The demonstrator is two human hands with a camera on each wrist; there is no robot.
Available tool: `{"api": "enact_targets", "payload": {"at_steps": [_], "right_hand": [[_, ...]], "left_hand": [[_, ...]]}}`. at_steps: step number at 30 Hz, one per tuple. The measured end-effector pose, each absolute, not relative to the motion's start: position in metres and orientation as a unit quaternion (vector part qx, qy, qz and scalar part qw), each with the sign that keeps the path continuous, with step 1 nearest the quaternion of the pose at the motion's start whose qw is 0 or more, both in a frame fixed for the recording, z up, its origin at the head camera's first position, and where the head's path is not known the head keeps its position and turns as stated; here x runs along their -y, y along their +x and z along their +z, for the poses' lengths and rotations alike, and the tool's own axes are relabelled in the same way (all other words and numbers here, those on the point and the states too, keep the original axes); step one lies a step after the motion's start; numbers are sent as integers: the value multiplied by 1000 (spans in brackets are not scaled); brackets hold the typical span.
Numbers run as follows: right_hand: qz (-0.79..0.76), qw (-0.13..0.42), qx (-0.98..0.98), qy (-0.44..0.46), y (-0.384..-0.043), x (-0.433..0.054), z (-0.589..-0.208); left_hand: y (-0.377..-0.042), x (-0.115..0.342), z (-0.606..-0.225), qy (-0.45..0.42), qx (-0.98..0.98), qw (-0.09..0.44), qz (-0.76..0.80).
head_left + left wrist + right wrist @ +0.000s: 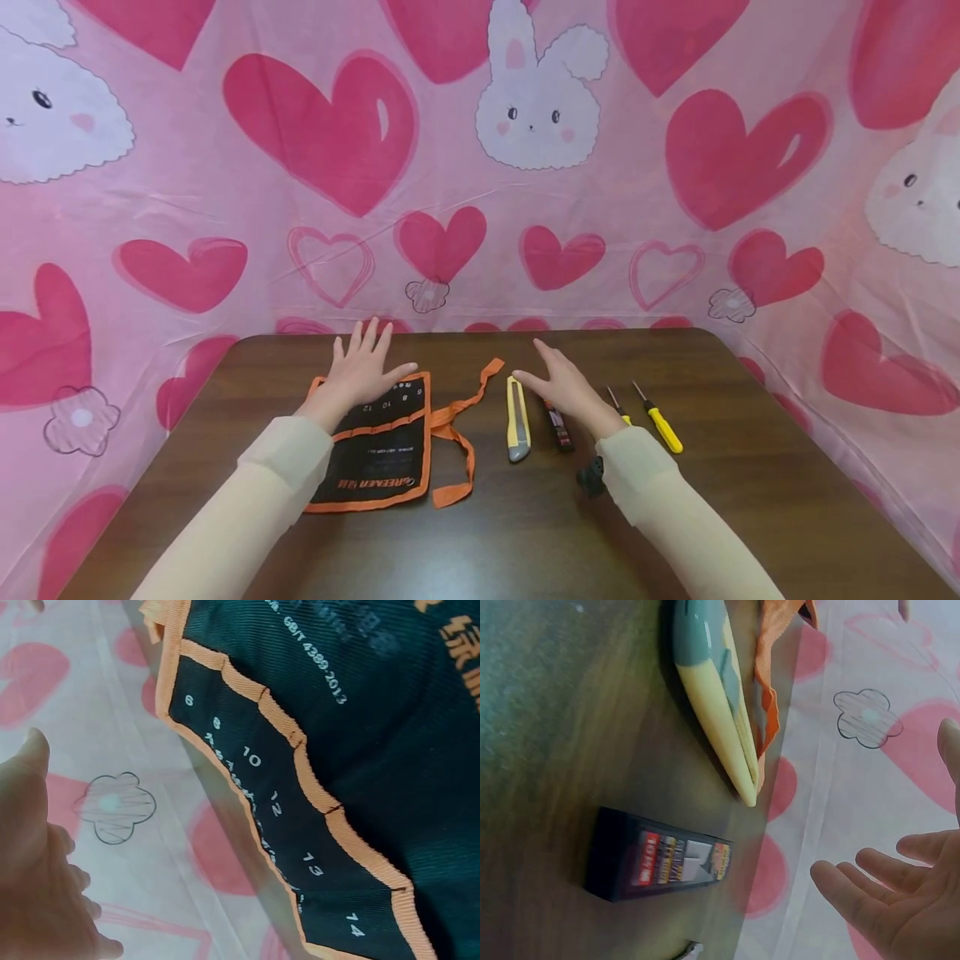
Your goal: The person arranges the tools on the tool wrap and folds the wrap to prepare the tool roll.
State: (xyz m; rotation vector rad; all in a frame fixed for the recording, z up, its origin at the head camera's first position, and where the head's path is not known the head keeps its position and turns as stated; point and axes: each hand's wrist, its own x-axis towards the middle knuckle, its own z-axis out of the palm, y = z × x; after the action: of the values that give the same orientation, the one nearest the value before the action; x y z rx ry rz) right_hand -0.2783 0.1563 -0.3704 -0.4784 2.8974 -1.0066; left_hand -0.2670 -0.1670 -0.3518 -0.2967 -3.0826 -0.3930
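While both arms stretch out over the brown worktop [487,546], neither hand takes hold of anything. The left hand [360,367] spreads its fingers above the far edge of a black tool pouch [378,457] with orange trim; its grip is loose, with nothing in it. The pouch lies flat on the person's left, its lettering upside down from that side, and the left wrist view lets me read pockets numbered 6, 8, 10, 12, 13 and 14. Orange ties [453,497] trail from its right edge towards a utility knife [518,425], yellow with a grey end towards the person. Just right of the knife sits a small dark box [559,432] with a printed label, partly covered in the head view by the right hand [567,385]. That hand's grip is released too, fingers extended, apart from knife and box. Further right lie two yellow-handled screwdrivers [664,428], one half hidden by the cream sleeve [645,475]. Behind hangs a pink cloth [442,158] printed with hearts and rabbits.
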Motion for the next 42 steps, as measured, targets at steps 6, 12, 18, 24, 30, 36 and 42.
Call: {"api": "enact_targets", "payload": {"at_steps": [6,12,18,24,30,36,42], "right_hand": [[-329,18,-931,-156,-273,-157,-378],[-341,25,-929,-144,-266,-156,-386],[-319,11,-936,-149,-262,-156,-393],[-301,7,-941,-151,-256,-156,-396],[-310,0,-936,-167,-252,-154,-402],[-334,5,-925,-178,-248,-153,-408],[-340,19,-926,-162,-245,-150,-413]], "left_hand": [[-262,170,-355,-97,986,11,-137],[-259,174,-360,-99,984,12,-148],[-256,178,-363,-103,983,13,-152],[-254,183,-367,-101,982,4,-157],[-253,189,-371,-105,981,5,-164],[-250,196,-377,-115,977,3,-181],[-249,205,-386,-117,975,-4,-190]]}}
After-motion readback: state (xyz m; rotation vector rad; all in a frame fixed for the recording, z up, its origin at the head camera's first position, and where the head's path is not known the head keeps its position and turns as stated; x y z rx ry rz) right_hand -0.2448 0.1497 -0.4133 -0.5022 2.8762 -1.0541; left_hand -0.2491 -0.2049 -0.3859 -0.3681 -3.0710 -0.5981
